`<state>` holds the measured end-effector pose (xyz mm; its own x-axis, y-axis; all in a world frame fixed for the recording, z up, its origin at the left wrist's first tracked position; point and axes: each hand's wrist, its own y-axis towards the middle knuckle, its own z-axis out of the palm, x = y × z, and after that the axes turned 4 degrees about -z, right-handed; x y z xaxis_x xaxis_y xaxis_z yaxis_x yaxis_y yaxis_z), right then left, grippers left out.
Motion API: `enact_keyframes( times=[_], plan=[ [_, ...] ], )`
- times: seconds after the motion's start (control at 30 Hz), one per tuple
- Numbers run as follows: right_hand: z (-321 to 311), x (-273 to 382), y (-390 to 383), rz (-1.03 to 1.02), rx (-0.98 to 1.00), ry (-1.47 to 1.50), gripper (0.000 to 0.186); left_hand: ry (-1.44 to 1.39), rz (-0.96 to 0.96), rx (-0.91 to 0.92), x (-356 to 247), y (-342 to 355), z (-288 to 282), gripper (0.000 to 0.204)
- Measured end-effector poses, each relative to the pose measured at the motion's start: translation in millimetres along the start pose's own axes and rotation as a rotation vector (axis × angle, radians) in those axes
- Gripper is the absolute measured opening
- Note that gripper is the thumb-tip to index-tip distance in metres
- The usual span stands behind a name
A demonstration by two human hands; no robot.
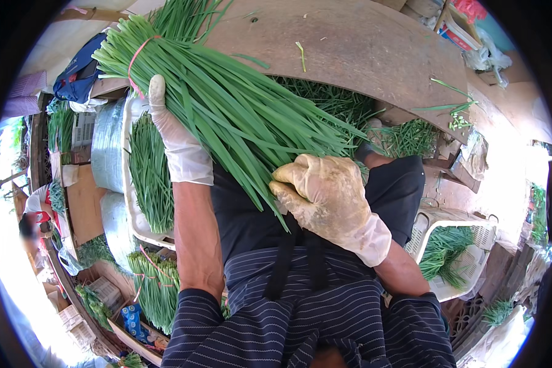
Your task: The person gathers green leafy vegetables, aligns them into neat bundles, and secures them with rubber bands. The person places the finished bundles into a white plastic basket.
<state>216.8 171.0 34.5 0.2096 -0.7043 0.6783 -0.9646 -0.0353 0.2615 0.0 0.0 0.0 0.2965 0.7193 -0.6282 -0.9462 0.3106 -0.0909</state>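
Observation:
A big bunch of garlic chives (227, 92) slants across my lap, pale stem ends at the far left and green tips toward the right. A pink tie (135, 58) goes round it near the stems. My left hand (176, 138), in a whitish glove, holds the bunch from its left side; the thumb shows and the other fingers are hidden beneath the leaves. At the tips, my right hand (328, 199), in a stained glove, has its fingers curled, with thumb and forefinger closed at some leaf ends.
A brown board (349, 37) with leaf scraps lies ahead, more chives (184, 18) at its left end. Loose greens (411, 138) lie beneath its edge. A white tray of chives (130, 184) and tied bunches (156, 282) stand left. A white basket (481, 239) holds greens at right.

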Motion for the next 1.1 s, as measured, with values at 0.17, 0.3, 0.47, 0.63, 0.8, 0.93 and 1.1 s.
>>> enact_keyframes(
  times=[0.17,0.3,0.47,0.63,0.8,0.93,1.1],
  plan=[
    [-10,6,6,-0.132,-0.177,0.011,0.013,-0.063,-0.073,0.065,-1,0,-2,0.051],
    [-21,3,-4,-0.207,-0.380,-0.010,0.019,-0.094,-0.059,0.060,-3,1,-8,0.050],
    [-42,-15,-20,-0.046,-0.367,0.002,0.036,-0.074,-0.052,0.069,-12,-1,-13,0.051],
    [-40,-17,-2,0.119,-0.162,-0.037,0.067,-0.072,-0.014,0.061,-10,2,-10,0.052],
    [-29,-18,6,-0.119,-0.350,0.004,0.019,-0.008,0.014,-0.002,-7,0,-3,0.052],
    [-48,-14,-4,0.028,-0.569,0.185,0.010,0.056,0.064,-0.030,-10,2,-9,0.053],
    [-47,-14,7,0.121,-0.277,0.263,0.033,0.011,0.027,-0.038,-6,2,-10,0.055]
  ],
)
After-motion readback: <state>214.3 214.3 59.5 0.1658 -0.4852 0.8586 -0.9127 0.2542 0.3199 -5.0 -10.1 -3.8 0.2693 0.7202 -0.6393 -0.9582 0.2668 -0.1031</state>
